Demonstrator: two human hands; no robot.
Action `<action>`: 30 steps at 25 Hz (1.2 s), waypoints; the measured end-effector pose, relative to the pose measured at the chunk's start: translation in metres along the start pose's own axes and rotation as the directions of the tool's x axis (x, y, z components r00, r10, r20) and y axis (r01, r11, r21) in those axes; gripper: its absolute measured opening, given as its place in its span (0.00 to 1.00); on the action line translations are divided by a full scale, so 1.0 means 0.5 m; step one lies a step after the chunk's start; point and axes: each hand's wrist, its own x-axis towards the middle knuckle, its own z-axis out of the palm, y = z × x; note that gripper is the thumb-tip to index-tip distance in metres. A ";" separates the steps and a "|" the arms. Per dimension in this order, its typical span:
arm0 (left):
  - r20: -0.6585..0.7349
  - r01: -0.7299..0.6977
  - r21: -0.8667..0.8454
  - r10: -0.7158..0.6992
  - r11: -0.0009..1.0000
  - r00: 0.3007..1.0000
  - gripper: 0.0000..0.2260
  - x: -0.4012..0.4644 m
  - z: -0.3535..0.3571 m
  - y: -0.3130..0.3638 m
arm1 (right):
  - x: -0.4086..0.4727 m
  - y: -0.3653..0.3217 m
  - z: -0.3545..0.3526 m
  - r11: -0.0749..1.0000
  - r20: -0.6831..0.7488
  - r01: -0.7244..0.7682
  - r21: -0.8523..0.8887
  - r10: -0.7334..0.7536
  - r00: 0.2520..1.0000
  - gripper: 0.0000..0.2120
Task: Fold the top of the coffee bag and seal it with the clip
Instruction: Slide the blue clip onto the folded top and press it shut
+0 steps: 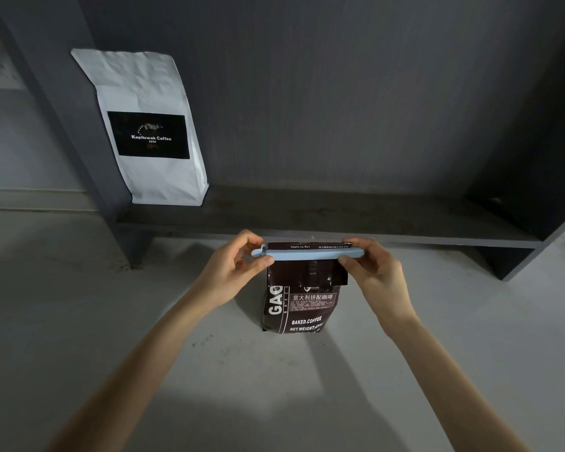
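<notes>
Standing upright on the pale surface (79, 321), the dark coffee bag (302, 308) has its top folded; left hand (234, 272) and right hand (372, 275) each pinch an end of the light-blue clip (307, 255) across the fold.

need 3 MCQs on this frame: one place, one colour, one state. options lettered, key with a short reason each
1. Where does the white bag stand?
A. on the dark shelf
B. on the floor
C. in a hand

2. What colour is the clip?
A. red
B. light blue
C. black

3. How is the brown bag's top?
A. wide open
B. cut off
C. folded, clip across it

Key: 1 A, it leans at the shelf's left end. 2 B, a pale blue bar. 3 C, left hand and right hand pinch the clip's ends over the fold.
</notes>
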 end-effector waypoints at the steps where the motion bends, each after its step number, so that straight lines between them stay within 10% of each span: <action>1: 0.000 0.010 -0.022 -0.010 1.000 1.000 0.09 0.000 0.001 0.003 | 0.000 -0.001 0.000 1.000 0.001 0.001 -0.003 -0.001 1.000 0.08; 30: -0.024 0.060 -0.209 -0.066 0.976 0.997 0.09 -0.006 0.021 0.009 | -0.010 -0.005 0.007 1.000 -0.042 -0.013 0.014 0.013 0.999 0.09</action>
